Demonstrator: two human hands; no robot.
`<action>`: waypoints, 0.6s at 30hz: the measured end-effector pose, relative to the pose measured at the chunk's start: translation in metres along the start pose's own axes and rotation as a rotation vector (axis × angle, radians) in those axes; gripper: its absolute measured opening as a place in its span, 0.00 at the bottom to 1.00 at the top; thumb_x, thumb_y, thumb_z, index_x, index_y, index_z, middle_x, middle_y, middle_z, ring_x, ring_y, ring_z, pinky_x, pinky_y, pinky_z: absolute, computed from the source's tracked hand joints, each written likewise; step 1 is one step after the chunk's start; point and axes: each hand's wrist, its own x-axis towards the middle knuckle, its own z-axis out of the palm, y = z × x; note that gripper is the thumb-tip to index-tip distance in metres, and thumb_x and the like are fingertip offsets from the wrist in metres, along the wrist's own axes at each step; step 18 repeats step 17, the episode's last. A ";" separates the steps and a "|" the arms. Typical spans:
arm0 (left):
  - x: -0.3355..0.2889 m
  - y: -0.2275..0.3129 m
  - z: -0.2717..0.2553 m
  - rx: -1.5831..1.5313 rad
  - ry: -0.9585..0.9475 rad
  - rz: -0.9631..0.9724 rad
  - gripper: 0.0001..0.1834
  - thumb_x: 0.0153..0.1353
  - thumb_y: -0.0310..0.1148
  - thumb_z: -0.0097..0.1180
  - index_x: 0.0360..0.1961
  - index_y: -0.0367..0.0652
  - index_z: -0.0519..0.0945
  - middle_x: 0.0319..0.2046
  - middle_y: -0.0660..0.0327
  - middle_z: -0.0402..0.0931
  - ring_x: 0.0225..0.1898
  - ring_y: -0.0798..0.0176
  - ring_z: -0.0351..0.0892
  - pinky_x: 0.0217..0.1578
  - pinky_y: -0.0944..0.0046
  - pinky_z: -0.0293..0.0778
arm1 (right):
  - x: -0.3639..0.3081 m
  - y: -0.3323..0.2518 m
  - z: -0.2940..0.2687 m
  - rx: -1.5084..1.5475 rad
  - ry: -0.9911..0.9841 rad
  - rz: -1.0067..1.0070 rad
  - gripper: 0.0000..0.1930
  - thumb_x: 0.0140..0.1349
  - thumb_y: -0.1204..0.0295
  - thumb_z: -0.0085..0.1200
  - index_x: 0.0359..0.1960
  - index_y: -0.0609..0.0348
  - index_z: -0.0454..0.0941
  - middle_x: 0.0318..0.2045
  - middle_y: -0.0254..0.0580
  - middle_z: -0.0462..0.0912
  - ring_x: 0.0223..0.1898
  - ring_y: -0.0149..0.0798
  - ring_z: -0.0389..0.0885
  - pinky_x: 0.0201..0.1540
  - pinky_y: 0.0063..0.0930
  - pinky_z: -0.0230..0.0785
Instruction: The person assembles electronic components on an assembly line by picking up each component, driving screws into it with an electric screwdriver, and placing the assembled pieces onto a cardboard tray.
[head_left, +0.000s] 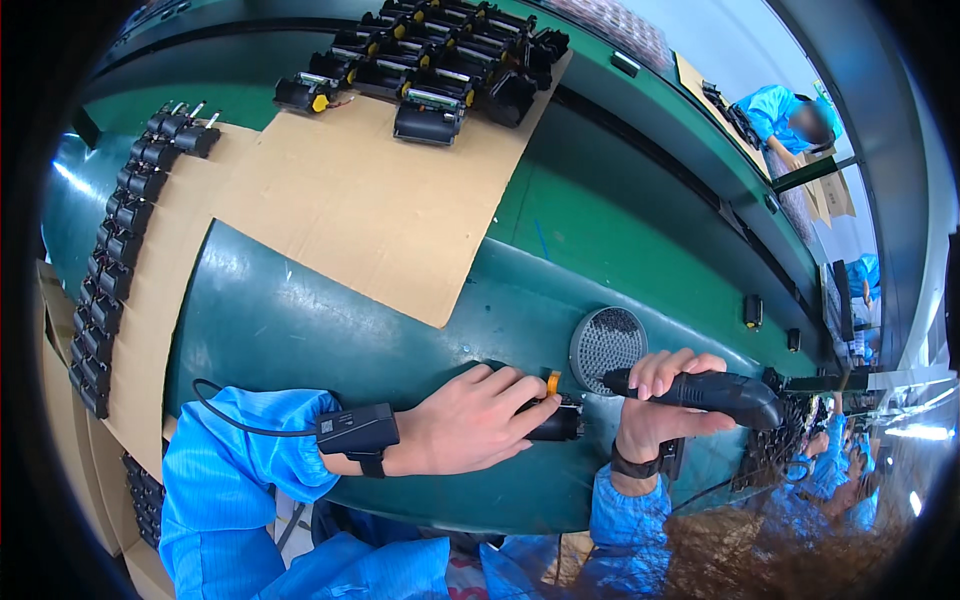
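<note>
My left hand [475, 425] is closed over a small black plastic module [562, 424] lying on the dark green bench top. A short orange ribbon cable [553, 383] sticks up from it beside my fingertips. In my right hand [660, 405] is a black electric screwdriver [735, 396], held almost level with its narrow end to the left. That end sits at the near rim of a round grey dish [577, 358] with a dotted, grid-like inside. What lies in the dish is too small to make out. My left fingers hide much of the module.
Cardboard sheets [370, 220] cover the far left bench, carrying many black modules [430, 115] at the back and a row of black parts [125, 240] along the left. A green conveyor [600, 215] runs behind. A co-worker in blue [775, 115] sits across it.
</note>
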 end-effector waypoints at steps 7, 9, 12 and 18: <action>-0.001 0.000 0.001 -0.043 0.006 -0.029 0.33 0.60 0.43 0.68 0.64 0.39 0.76 0.52 0.58 0.73 0.52 0.56 0.76 0.50 0.57 0.74 | 0.001 0.000 -0.002 -0.019 -0.006 0.047 0.43 0.59 0.20 0.41 0.43 0.53 0.66 0.19 0.34 0.69 0.16 0.32 0.69 0.19 0.27 0.67; -0.003 -0.001 0.003 -0.049 0.024 -0.038 0.34 0.60 0.44 0.68 0.64 0.39 0.75 0.52 0.57 0.73 0.53 0.55 0.74 0.52 0.56 0.73 | 0.000 -0.003 0.000 -0.011 0.023 0.048 0.42 0.60 0.20 0.41 0.43 0.52 0.67 0.19 0.33 0.69 0.15 0.31 0.69 0.19 0.27 0.66; -0.004 -0.002 0.005 -0.062 0.048 -0.057 0.35 0.60 0.45 0.68 0.64 0.38 0.75 0.53 0.56 0.73 0.56 0.53 0.72 0.55 0.53 0.69 | 0.004 -0.022 0.011 0.013 0.058 -0.055 0.41 0.62 0.21 0.39 0.42 0.52 0.68 0.19 0.32 0.68 0.14 0.29 0.67 0.16 0.25 0.62; -0.003 -0.006 0.002 -0.102 0.003 -0.090 0.37 0.58 0.47 0.70 0.64 0.38 0.75 0.55 0.57 0.72 0.60 0.55 0.69 0.55 0.55 0.67 | -0.010 -0.038 0.033 0.200 -0.083 -0.010 0.39 0.64 0.22 0.39 0.43 0.51 0.66 0.19 0.34 0.69 0.15 0.33 0.70 0.16 0.25 0.66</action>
